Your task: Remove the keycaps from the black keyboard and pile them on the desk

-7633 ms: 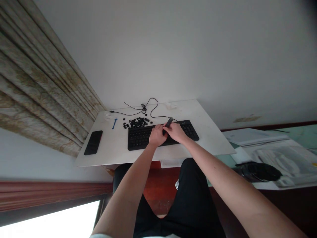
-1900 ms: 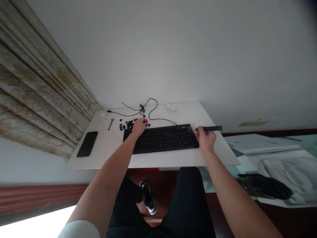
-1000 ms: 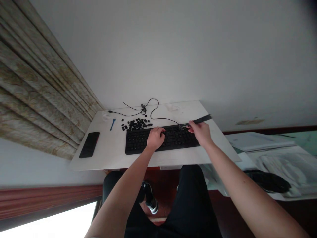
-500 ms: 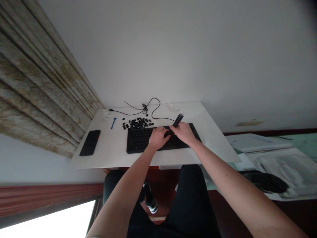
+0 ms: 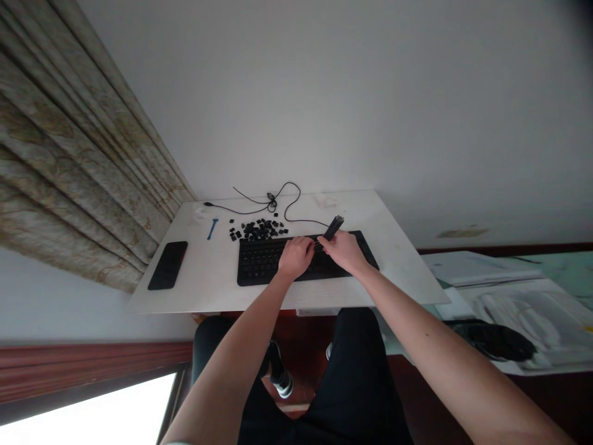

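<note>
A black keyboard (image 5: 262, 261) lies on the white table, with both my hands over its right half. My right hand (image 5: 345, 248) is closed round a black brush-like tool (image 5: 334, 227), held slanted with its frayed-looking end up and away from me. Thin light lines show below it, between my hands. Curled at the middle of the keyboard, my left hand (image 5: 296, 256) has its thumb and fingers pressed together near those lines. Whatever it pinches is hidden. Loose black keycaps (image 5: 263, 229) lie heaped behind the keyboard's left half.
A black cable (image 5: 272, 201), partly bundled, runs along the table's back edge. Left of the keycaps lies a small blue tool (image 5: 212, 228), and a dark phone (image 5: 168, 266) is near the left edge. A curtain (image 5: 83, 148) hangs at left; the wall stands behind the table.
My left thumb has drawn in against its fingers, and the dark piece seen beside it is out of sight. The tool in my right hand has shifted slightly downward.
</note>
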`<move>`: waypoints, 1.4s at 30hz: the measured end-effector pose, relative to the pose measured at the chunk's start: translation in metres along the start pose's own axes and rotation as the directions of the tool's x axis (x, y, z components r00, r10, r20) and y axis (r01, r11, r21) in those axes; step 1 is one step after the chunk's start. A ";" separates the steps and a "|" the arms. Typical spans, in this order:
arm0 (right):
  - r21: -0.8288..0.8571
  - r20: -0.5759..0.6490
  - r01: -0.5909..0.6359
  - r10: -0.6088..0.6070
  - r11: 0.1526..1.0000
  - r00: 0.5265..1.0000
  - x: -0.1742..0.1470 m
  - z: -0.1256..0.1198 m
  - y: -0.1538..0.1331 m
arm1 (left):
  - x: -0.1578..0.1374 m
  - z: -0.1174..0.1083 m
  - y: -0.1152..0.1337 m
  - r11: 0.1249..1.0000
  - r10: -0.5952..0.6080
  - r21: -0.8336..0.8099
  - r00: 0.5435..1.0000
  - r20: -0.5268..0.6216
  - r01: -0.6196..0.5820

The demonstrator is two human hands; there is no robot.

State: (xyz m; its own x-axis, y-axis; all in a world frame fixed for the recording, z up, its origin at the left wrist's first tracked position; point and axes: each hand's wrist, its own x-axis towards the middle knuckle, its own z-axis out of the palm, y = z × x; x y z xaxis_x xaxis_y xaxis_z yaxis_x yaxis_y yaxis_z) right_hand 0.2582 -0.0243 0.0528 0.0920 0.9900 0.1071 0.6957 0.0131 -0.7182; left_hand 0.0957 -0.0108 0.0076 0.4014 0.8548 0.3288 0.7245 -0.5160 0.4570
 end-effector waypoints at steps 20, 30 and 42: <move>0.317 0.011 0.062 -0.069 0.947 0.998 -0.009 0.014 0.026 | 0.000 -0.005 0.003 0.988 0.037 0.138 0.981 0.189 -0.064; 0.302 -0.013 0.220 -0.227 0.928 0.974 -0.023 0.013 0.027 | 0.002 -0.003 0.001 0.995 0.022 0.091 0.981 0.193 -0.040; 0.146 -0.131 0.367 -0.349 0.919 0.928 -0.040 0.026 0.035 | 0.003 -0.004 0.000 0.994 0.042 0.086 0.972 0.229 -0.063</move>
State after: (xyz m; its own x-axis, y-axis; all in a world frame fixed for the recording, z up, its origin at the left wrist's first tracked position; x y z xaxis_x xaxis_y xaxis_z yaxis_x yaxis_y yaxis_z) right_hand 0.2603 -0.0596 0.0052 -0.0646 0.8956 0.4402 0.5686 0.3955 -0.7213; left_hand 0.0947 -0.0089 0.0120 0.5492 0.8223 0.1493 0.7432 -0.5622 0.3628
